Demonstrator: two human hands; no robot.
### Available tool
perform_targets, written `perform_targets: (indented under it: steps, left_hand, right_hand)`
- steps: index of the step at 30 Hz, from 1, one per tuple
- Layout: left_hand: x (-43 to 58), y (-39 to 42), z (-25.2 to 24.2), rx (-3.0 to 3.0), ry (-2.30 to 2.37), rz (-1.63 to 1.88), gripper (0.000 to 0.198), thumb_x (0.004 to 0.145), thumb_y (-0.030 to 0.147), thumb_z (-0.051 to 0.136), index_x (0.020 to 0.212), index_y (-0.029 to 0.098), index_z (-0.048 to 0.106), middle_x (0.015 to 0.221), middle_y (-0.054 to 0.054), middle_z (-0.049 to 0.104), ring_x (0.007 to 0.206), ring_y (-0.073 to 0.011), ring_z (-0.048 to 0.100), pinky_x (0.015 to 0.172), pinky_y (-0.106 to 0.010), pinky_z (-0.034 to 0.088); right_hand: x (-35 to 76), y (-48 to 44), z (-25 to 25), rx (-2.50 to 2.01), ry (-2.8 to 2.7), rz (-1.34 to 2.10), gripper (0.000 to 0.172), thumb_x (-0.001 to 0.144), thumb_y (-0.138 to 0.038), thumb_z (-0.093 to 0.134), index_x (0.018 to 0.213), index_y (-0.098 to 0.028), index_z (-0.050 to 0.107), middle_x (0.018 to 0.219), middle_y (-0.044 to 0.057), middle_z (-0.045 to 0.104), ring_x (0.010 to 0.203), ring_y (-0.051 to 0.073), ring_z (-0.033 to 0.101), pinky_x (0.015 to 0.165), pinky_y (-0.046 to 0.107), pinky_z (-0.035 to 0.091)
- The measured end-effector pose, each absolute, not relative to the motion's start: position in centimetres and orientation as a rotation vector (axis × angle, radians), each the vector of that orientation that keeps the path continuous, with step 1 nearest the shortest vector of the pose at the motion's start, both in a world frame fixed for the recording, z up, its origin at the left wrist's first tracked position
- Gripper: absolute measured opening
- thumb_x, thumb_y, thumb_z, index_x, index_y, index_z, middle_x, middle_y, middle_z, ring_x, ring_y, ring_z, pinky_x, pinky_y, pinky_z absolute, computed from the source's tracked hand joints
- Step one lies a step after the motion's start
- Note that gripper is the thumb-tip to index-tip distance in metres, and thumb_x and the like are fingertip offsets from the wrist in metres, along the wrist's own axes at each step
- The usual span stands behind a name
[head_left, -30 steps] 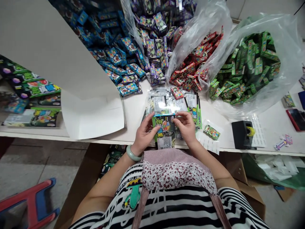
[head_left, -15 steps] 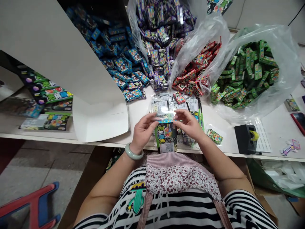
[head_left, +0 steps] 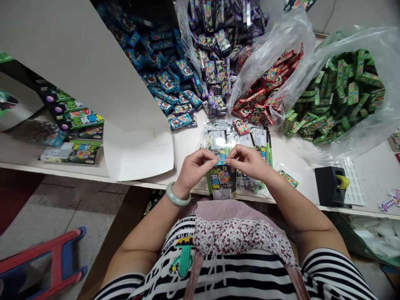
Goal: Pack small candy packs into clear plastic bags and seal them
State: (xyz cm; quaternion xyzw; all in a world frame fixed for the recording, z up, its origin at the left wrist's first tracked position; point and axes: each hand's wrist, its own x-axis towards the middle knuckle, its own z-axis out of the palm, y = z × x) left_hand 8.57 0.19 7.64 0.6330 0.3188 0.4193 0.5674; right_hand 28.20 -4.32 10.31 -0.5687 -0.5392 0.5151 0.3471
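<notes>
Black packet (head_left: 222, 180), just off centre toward five o'clock: Chinese characters, too blurry from here. Striped shirt (head_left: 243, 268), six o'clock: lettering, illegible.

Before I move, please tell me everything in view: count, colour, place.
Blue packs: many, blue, back left
Purple packs: many, purple, back centre
Red packs: many, red, right of purple
Green packs: many, green, back right
Bags: several, clear, around red, green packs
Front pouch: one, black-green, between hands
Other pouches: several, black-green, beyond hands
Sheet: one, white, left
Tape dispenser: one, black, right
Paper: one, white, beside dispenser
Table: one, white, middle
Stool: one, red-blue, floor left
Bracelet: one, pale green, left wrist
Apron: one, pink, torso
Left hand: one, bare, pouch's top
Right hand: one, bare, pouch's top
</notes>
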Motion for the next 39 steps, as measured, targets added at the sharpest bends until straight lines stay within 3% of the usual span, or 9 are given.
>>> perform_targets:
  steps: [7,13,17,20,26,31,34,36,39]
  left_hand:
    - [7.6,1.0,7.9,1.578,0.647,0.901,0.018,0.084,0.031,0.074,0.073,0.018,0.067,0.076,-0.002,0.067,0.075,-0.0122,0.064,0.072,-0.027,0.055]
    - [6.1,0.9,7.3,1.791,0.49,0.858,0.012,0.088,0.029,0.07,0.095,0.021,0.074,0.098,-0.009,0.075,0.094,-0.0179,0.071,0.084,-0.033,0.059]
    - [6.1,0.7,6.9,1.824,0.541,0.897,0.008,0.089,0.025,0.069,0.094,0.021,0.075,0.094,-0.007,0.075,0.09,-0.0167,0.071,0.082,-0.032,0.059]
    - [6.4,0.6,6.8,1.779,0.588,0.873,0.008,0.091,0.024,0.066,0.091,0.021,0.074,0.091,-0.006,0.073,0.089,-0.0151,0.07,0.08,-0.028,0.057]
    - [7.3,0.0,5.5,1.765,0.646,0.867,0.018,0.086,0.035,0.071,0.096,0.02,0.069,0.094,-0.006,0.07,0.091,-0.0169,0.068,0.08,-0.03,0.056]
    - [8.3,-0.1,3.9,1.742,0.817,1.049,0.013,0.083,0.03,0.071,0.089,0.019,0.068,0.088,-0.002,0.069,0.085,-0.0149,0.065,0.079,-0.03,0.054]
    - [8.5,0.5,3.4,1.74,0.843,1.159,0.013,0.075,0.024,0.075,0.083,0.018,0.067,0.084,-0.002,0.07,0.082,-0.0149,0.066,0.074,-0.029,0.053]
    - [8.5,0.9,3.2,1.733,0.859,1.179,0.015,0.071,0.021,0.075,0.083,0.017,0.068,0.083,-0.002,0.071,0.08,-0.0148,0.067,0.073,-0.028,0.053]
    - [8.7,1.0,3.1,1.712,0.907,1.184,0.016,0.069,0.022,0.075,0.083,0.017,0.069,0.083,-0.002,0.071,0.081,-0.0144,0.067,0.073,-0.027,0.054]
  right_hand:
    - [28.6,-4.6,11.1,-1.415,-1.621,1.159,0.018,0.086,-0.033,0.065,0.076,-0.02,0.058,0.079,0.0,0.061,0.07,0.01,0.056,0.061,0.026,0.045]
    - [29.5,-6.1,10.1,-1.25,-1.861,0.947,0.011,0.09,-0.033,0.065,0.088,-0.022,0.062,0.093,0.003,0.064,0.09,0.015,0.06,0.074,0.029,0.05]
    - [29.0,-6.9,8.2,-1.235,-1.79,0.792,0.003,0.093,-0.025,0.06,0.09,-0.024,0.06,0.097,0.004,0.064,0.098,0.017,0.06,0.077,0.032,0.051]
    - [29.0,-7.0,7.4,-1.251,-1.732,0.767,0.005,0.093,-0.024,0.058,0.088,-0.024,0.057,0.097,0.004,0.063,0.096,0.017,0.06,0.074,0.032,0.051]
    - [28.1,-7.0,7.1,-1.289,-1.752,0.677,0.007,0.094,-0.024,0.054,0.087,-0.023,0.056,0.097,0.005,0.063,0.098,0.018,0.06,0.084,0.036,0.052]
    - [29.4,-7.9,5.4,-1.357,-1.648,0.732,0.018,0.097,-0.027,0.051,0.111,-0.025,0.061,0.119,0.007,0.066,0.115,0.018,0.059,0.094,0.034,0.051]
    - [35.0,-10.0,4.3,-1.625,-1.413,0.674,0.029,0.095,-0.03,0.053,0.122,-0.025,0.061,0.124,0.006,0.066,0.111,0.017,0.061,0.091,0.032,0.052]
    - [39.5,-11.7,3.7,-1.979,-1.209,0.512,0.024,0.095,-0.025,0.051,0.112,-0.021,0.067,0.113,0.007,0.069,0.101,0.018,0.063,0.092,0.034,0.05]
    - [44.3,-13.3,2.7,-2.411,-1.09,0.528,0.021,0.091,-0.019,0.056,0.103,-0.017,0.072,0.112,0.01,0.068,0.106,0.022,0.062,0.101,0.036,0.043]
